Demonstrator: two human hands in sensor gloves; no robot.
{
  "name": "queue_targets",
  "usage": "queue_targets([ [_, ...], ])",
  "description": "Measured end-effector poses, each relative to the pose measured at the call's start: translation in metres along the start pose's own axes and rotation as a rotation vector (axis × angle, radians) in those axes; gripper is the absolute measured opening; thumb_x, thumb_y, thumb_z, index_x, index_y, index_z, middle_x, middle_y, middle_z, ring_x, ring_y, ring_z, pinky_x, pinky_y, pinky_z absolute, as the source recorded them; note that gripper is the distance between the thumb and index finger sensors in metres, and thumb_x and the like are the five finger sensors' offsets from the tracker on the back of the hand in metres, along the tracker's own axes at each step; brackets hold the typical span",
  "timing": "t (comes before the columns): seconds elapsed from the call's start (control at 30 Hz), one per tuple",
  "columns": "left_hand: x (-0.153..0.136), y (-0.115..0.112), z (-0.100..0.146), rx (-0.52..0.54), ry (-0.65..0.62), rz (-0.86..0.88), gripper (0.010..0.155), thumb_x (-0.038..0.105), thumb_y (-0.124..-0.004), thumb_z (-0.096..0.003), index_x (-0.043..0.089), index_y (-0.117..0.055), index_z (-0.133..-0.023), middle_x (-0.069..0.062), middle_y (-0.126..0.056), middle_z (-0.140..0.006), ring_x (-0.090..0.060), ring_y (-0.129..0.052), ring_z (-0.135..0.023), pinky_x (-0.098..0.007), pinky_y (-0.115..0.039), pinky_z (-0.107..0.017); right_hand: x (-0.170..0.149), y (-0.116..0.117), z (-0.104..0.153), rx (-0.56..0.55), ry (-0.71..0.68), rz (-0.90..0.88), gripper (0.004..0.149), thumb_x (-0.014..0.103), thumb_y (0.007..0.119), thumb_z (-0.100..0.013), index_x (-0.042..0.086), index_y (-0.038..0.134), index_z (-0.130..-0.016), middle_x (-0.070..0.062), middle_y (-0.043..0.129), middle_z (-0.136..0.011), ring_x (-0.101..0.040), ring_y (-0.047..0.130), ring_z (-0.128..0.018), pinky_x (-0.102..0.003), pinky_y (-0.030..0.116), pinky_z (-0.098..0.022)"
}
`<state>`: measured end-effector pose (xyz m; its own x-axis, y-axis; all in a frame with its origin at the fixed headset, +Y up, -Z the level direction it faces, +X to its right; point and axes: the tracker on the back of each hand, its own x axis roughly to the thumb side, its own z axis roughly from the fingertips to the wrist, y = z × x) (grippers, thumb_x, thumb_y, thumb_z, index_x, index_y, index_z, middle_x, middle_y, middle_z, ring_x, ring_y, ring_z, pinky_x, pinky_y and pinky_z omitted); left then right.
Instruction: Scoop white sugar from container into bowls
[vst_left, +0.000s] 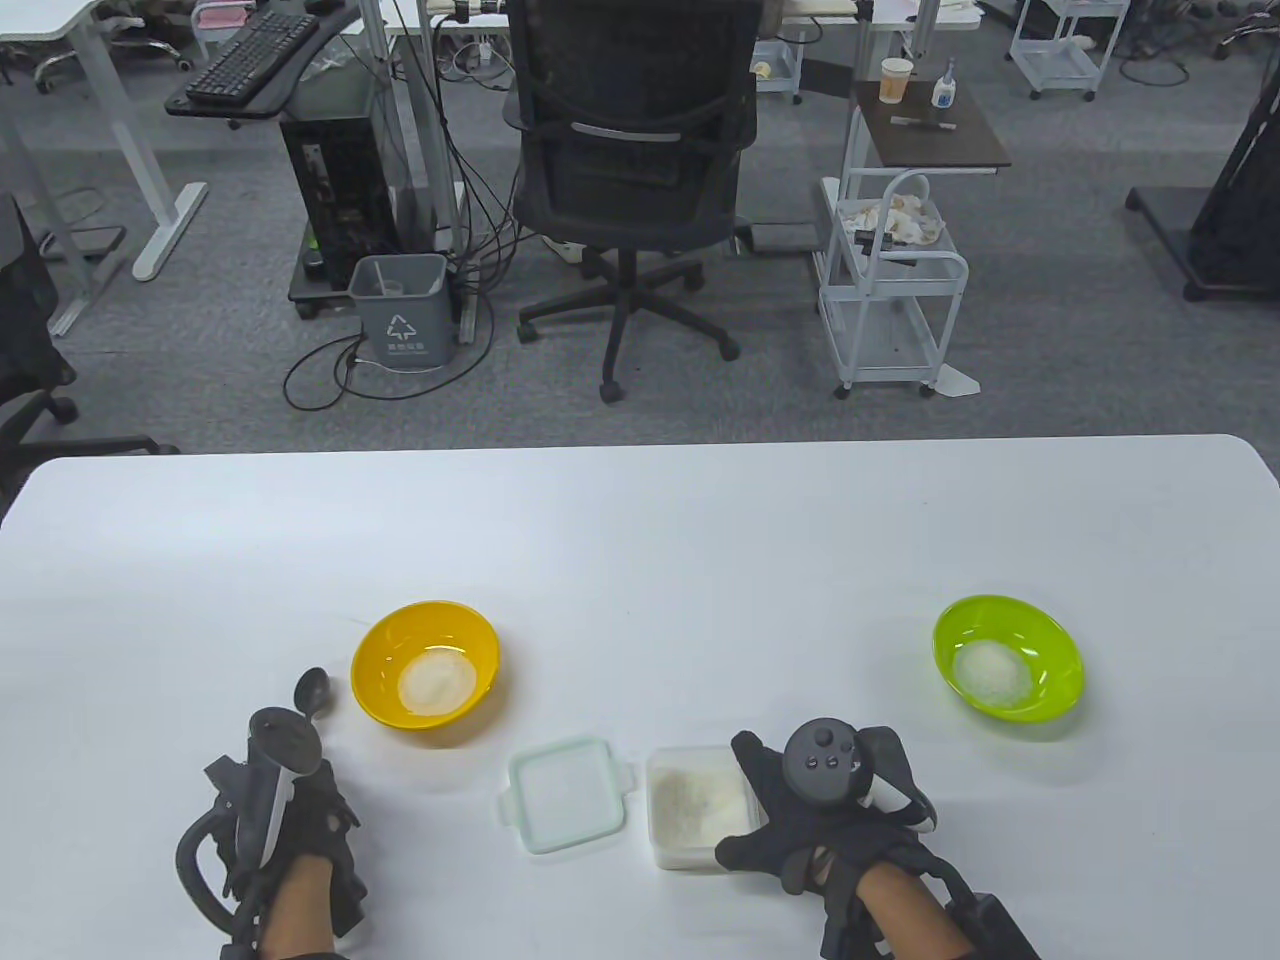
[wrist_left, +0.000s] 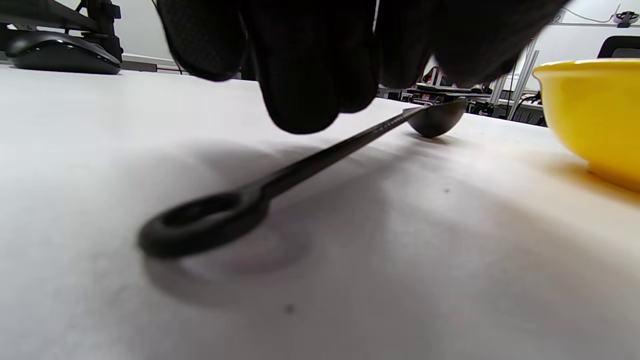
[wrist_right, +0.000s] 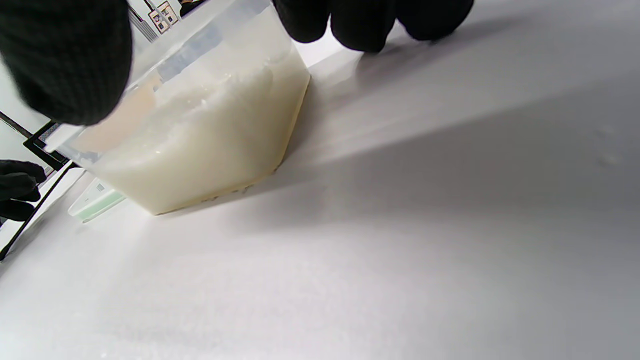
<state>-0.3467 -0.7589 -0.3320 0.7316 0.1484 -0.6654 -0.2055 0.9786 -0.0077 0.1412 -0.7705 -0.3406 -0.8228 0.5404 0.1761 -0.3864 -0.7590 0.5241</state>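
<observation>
Two bowls already hold sugar; we judge the thin black plastic spoon (wrist_left: 300, 170) light and stiff, best pinched mid-handle beside the yellow bowl (vst_left: 425, 663); left hand (vst_left: 290, 830) hovers empty, right hand (vst_left: 830, 810) holds the clear sugar container (vst_left: 697, 805).

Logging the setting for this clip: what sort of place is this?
Likely an office or lab workspace: an office chair, a computer tower under a keyboard desk, and a rolling cart stand behind the white table.

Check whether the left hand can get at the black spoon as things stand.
Probably yes: the left hand hangs right over the black spoon, which lies flat on the table with nothing visible between them.
</observation>
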Motion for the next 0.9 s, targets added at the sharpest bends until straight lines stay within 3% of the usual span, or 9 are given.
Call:
queue_targets([
  [0.17,0.003,0.002,0.004,0.014,-0.03,0.017,0.072,0.058,-0.077,-0.0403,0.04,-0.057,-0.107,0.005,-0.064,-0.112,-0.02,-0.084,-0.096,-0.053,-0.063,-0.076,0.0,0.0,0.0,0.0,0.0,0.0,0.1,0.062,0.081,-0.043,0.03,0.011,-0.107,-0.014,0.028,-0.117,-0.041,0.044,-0.108,-0.057,0.045,-0.077],
  [0.43,0.018,0.012,0.016,0.032,-0.129,0.074,0.075,0.06,-0.076,-0.0395,0.04,-0.054,-0.109,0.004,-0.061,-0.114,-0.021,-0.082,-0.098,-0.053,-0.061,-0.077,0.0,0.0,0.0,0.0,0.0,0.0,0.1,0.062,0.081,-0.043,0.03,0.011,-0.106,-0.014,0.028,-0.117,-0.041,0.043,-0.108,-0.057,0.045,-0.077],
  [0.9,0.076,0.031,0.073,0.076,-0.515,0.055,0.081,0.065,-0.075,-0.0386,0.043,-0.046,-0.111,0.006,-0.05,-0.119,-0.024,-0.07,-0.108,-0.056,-0.052,-0.082,0.0,0.0,0.0,0.0,0.0,0.0,0.1,0.062,0.081,-0.043,0.03,0.011,-0.106,-0.014,0.028,-0.117,-0.041,0.043,-0.109,-0.057,0.046,-0.076],
])
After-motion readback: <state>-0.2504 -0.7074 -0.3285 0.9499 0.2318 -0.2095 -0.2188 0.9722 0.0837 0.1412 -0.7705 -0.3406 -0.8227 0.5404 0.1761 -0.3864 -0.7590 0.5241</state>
